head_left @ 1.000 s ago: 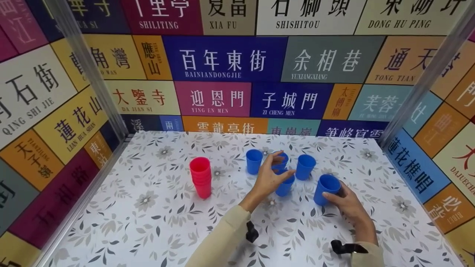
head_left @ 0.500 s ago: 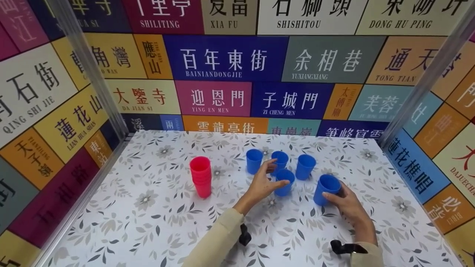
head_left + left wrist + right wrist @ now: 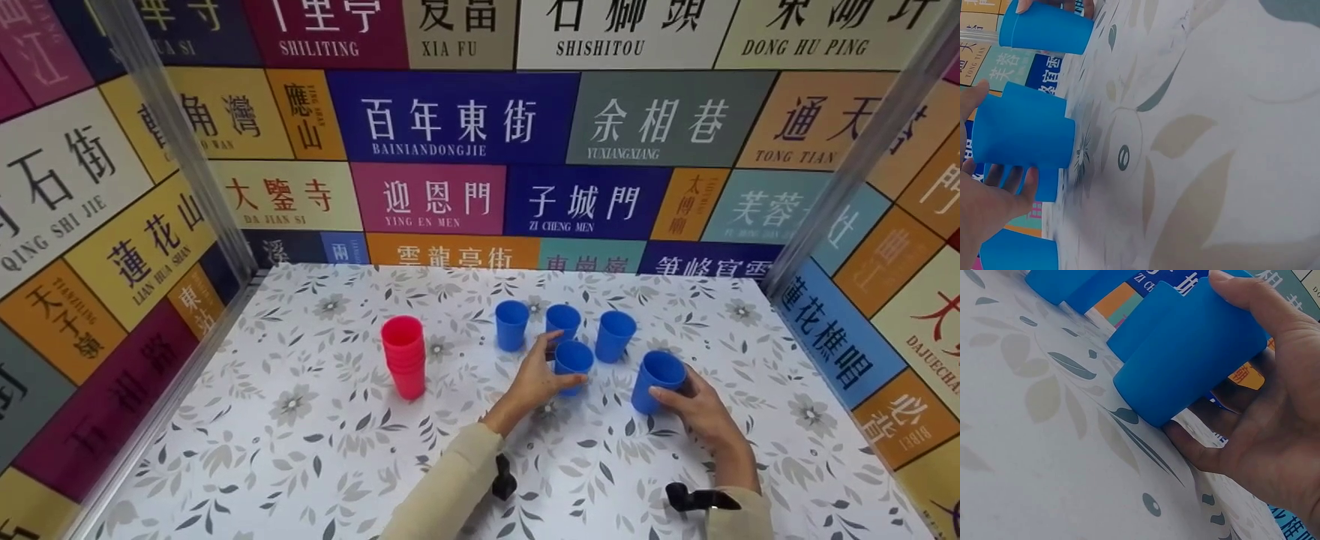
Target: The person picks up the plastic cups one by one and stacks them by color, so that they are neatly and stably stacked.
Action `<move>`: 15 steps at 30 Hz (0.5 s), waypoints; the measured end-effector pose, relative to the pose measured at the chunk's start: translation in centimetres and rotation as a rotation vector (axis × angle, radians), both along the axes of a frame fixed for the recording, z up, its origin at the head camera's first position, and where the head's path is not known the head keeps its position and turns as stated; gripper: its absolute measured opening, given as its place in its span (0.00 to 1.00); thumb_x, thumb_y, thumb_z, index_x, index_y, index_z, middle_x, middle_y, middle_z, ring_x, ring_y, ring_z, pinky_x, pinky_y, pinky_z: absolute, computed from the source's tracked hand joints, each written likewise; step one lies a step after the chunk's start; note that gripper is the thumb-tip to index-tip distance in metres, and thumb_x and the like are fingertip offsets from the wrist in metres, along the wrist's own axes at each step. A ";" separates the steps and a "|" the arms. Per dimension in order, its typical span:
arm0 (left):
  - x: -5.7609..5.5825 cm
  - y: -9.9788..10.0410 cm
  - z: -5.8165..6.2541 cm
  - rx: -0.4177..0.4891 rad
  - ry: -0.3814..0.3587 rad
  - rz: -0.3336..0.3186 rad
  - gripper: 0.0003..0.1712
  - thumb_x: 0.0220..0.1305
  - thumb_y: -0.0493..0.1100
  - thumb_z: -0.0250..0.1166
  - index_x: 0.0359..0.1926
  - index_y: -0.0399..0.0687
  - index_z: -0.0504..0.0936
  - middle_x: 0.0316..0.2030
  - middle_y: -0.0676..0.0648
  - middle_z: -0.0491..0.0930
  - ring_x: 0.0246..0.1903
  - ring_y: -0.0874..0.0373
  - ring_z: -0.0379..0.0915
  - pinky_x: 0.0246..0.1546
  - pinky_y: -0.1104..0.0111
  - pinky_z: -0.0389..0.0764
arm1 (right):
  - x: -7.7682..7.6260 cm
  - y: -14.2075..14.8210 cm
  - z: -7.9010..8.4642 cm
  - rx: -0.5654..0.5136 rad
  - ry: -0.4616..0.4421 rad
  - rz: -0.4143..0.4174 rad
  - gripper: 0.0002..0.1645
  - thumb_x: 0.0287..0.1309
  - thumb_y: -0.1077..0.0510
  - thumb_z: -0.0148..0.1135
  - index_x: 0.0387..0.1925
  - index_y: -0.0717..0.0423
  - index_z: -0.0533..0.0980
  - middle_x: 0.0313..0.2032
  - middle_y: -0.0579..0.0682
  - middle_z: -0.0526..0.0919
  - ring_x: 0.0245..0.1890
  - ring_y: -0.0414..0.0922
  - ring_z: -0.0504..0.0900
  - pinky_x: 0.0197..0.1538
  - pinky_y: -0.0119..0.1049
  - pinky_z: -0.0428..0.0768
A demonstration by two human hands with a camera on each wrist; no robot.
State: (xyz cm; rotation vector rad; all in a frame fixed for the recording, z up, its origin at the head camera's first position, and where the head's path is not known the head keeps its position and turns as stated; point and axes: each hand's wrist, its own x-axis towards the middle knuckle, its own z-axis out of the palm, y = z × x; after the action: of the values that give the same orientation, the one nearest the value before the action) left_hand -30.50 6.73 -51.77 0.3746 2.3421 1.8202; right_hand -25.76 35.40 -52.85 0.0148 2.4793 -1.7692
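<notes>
My left hand is curled round the near middle blue cup, thumb on one side and fingers on the other. In the left wrist view this cup stands upright on the table between thumb and fingers. At the right, my right hand holds another blue cup, its thumb near the rim. That cup rests on the tabletop in the right wrist view, the fingers partly hidden behind it. Behind these stand three more blue cups: one at left, one in the middle, one at right.
A stack of nested red cups stands left of the blue ones. The table has a white leaf-patterned cover. Walls of coloured sign panels close off the back and sides, with clear posts at the corners.
My left hand has come down and back from above the blue cups and now has its fingers round the near middle one. The right hand stays on its cup.
</notes>
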 end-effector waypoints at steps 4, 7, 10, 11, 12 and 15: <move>0.0 0.1 -0.1 0.003 0.003 0.003 0.46 0.54 0.45 0.78 0.71 0.52 0.65 0.67 0.43 0.70 0.66 0.48 0.69 0.68 0.55 0.72 | -0.1 0.0 -0.2 0.000 0.010 0.001 0.52 0.65 0.52 0.66 0.79 0.58 0.46 0.76 0.67 0.55 0.78 0.62 0.52 0.79 0.57 0.49; -0.1 0.2 -0.1 0.007 -0.001 0.010 0.44 0.55 0.45 0.77 0.70 0.50 0.67 0.66 0.42 0.72 0.66 0.48 0.70 0.68 0.55 0.72 | -0.2 0.0 -0.2 0.005 0.007 -0.003 0.53 0.65 0.51 0.66 0.79 0.58 0.46 0.76 0.66 0.55 0.77 0.61 0.53 0.79 0.57 0.49; -0.1 0.4 -0.2 0.010 -0.005 0.020 0.43 0.55 0.45 0.77 0.69 0.48 0.68 0.65 0.41 0.73 0.65 0.47 0.70 0.68 0.54 0.72 | -0.1 0.0 -0.1 -0.003 0.004 -0.005 0.53 0.65 0.51 0.66 0.79 0.58 0.46 0.76 0.67 0.54 0.78 0.62 0.52 0.79 0.58 0.48; -0.1 0.4 -0.2 0.007 -0.006 0.022 0.42 0.55 0.46 0.77 0.69 0.47 0.69 0.65 0.41 0.73 0.65 0.47 0.71 0.67 0.54 0.73 | -0.1 0.0 -0.1 -0.005 0.003 -0.006 0.53 0.65 0.51 0.66 0.79 0.58 0.46 0.76 0.67 0.54 0.78 0.63 0.51 0.79 0.58 0.47; -0.1 0.4 -0.2 0.007 -0.009 0.024 0.42 0.55 0.46 0.77 0.68 0.47 0.69 0.65 0.41 0.73 0.65 0.47 0.71 0.67 0.54 0.73 | -0.1 0.1 -0.1 -0.007 0.001 -0.007 0.53 0.65 0.51 0.66 0.79 0.58 0.46 0.76 0.67 0.54 0.78 0.62 0.51 0.79 0.58 0.48; 0.0 0.5 -0.1 -0.001 -0.023 0.021 0.41 0.55 0.47 0.77 0.68 0.49 0.69 0.65 0.42 0.73 0.66 0.48 0.70 0.68 0.54 0.72 | 0.0 0.1 -0.2 -0.020 -0.001 0.000 0.52 0.65 0.53 0.65 0.79 0.58 0.46 0.76 0.67 0.54 0.78 0.62 0.51 0.78 0.52 0.54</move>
State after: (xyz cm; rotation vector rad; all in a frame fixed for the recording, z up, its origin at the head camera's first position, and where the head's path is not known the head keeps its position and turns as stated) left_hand -30.53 7.24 -51.86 0.3286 2.3400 1.8221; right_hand -25.73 35.46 -53.02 0.0144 2.4611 -1.7939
